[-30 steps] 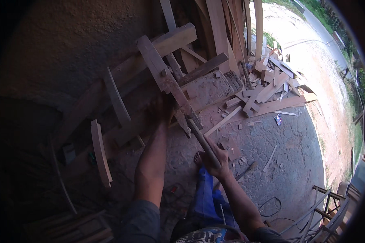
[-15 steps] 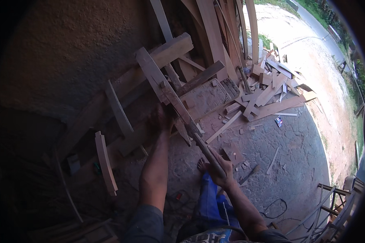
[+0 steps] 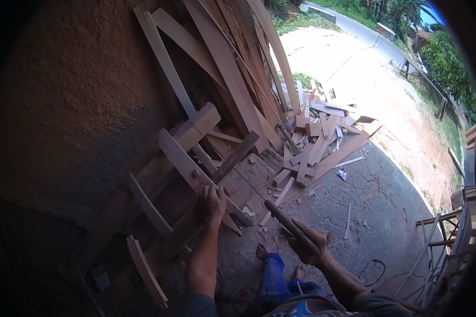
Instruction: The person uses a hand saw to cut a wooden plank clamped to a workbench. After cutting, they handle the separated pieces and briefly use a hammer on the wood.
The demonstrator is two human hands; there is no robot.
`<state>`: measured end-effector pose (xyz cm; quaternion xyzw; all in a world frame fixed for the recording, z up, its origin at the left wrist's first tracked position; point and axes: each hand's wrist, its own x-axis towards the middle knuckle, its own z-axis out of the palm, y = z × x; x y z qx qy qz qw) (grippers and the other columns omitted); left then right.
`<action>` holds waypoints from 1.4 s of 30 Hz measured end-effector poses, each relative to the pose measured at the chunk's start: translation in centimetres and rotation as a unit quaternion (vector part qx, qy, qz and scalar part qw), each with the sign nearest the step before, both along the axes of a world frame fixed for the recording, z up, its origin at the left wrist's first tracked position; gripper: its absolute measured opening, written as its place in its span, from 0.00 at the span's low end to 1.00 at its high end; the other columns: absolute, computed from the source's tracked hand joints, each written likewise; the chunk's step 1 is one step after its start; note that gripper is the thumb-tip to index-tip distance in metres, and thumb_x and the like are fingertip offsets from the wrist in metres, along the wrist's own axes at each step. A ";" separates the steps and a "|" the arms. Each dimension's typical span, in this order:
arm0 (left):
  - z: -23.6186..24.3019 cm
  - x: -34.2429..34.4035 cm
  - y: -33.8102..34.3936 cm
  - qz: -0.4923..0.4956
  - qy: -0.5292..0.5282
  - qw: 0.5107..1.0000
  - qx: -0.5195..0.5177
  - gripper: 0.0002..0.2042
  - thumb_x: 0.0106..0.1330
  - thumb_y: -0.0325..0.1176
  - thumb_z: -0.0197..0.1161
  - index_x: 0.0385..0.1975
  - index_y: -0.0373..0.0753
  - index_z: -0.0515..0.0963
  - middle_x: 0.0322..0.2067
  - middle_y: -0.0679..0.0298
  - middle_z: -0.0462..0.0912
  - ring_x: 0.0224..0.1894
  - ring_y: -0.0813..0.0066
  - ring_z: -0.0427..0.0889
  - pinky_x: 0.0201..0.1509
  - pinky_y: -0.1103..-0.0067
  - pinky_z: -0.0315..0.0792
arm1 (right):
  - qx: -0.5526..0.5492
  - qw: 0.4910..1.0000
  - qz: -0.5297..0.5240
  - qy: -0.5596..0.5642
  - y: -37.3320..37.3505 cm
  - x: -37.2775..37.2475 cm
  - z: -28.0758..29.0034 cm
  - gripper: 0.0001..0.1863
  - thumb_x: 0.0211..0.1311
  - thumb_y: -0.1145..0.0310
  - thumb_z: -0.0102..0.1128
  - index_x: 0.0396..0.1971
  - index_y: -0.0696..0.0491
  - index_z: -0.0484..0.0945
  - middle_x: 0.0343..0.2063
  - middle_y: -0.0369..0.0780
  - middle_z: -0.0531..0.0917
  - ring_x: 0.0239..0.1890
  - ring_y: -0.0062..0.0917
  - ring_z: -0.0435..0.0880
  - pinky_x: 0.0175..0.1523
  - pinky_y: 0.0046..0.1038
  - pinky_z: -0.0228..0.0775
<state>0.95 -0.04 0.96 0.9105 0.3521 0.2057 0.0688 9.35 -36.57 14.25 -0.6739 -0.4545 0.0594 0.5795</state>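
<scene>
My left hand (image 3: 211, 205) has its fingers bent over a pale wooden board (image 3: 181, 158) that lies slanting on a rough wooden bench, gripping it near its closer end. A small block sits on that board beside the fingers. My right hand (image 3: 311, 244) is wrapped round a dark wooden handle (image 3: 285, 219), held to the right of the board and apart from it. From the handle's far tip a thin dark line runs up and left over the bench; whether it is a blade seen edge-on I cannot tell.
Long curved planks (image 3: 222, 68) lean on the earthen wall (image 3: 84, 79). A heap of offcuts (image 3: 322, 140) lies on the concrete floor (image 3: 375, 201) beyond the bench. A notched strip (image 3: 145, 269) is at lower left, a slatted wooden frame (image 3: 433, 238) at right. My bare feet are below.
The view has swung, so the scene sits further left and lower. My left hand has come up onto the board. My right hand has drawn the handle away from the board's end.
</scene>
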 end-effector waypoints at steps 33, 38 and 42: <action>7.2 -22.2 2.0 0.085 -0.381 0.716 -0.579 0.17 0.73 0.49 0.64 0.43 0.39 0.79 0.33 0.67 0.83 0.35 0.82 0.82 0.40 0.80 0.74 | -0.026 0.979 0.137 -0.147 19.9 1.7 2.9 0.26 0.61 0.78 0.65 0.62 0.56 0.76 0.39 0.52 0.86 0.38 0.41 0.89 0.37 0.36 0.80; 4.1 -26.7 -3.8 0.176 -0.384 0.755 -0.501 0.17 0.70 0.44 0.68 0.48 0.36 0.80 0.38 0.65 0.83 0.42 0.79 0.82 0.46 0.77 0.75 | -0.097 0.931 0.200 -0.291 27.1 3.7 0.1 0.25 0.65 0.75 0.63 0.63 0.45 0.77 0.43 0.51 0.84 0.49 0.50 0.85 0.48 0.42 0.79; 6.2 -28.9 -9.1 0.223 -0.329 0.807 -0.437 0.26 0.71 0.39 0.66 0.64 0.32 0.73 0.50 0.63 0.81 0.52 0.74 0.80 0.58 0.74 0.74 | -0.067 0.888 0.235 -0.390 32.2 5.1 -3.3 0.28 0.58 0.74 0.62 0.61 0.42 0.77 0.35 0.43 0.81 0.42 0.44 0.85 0.47 0.42 0.78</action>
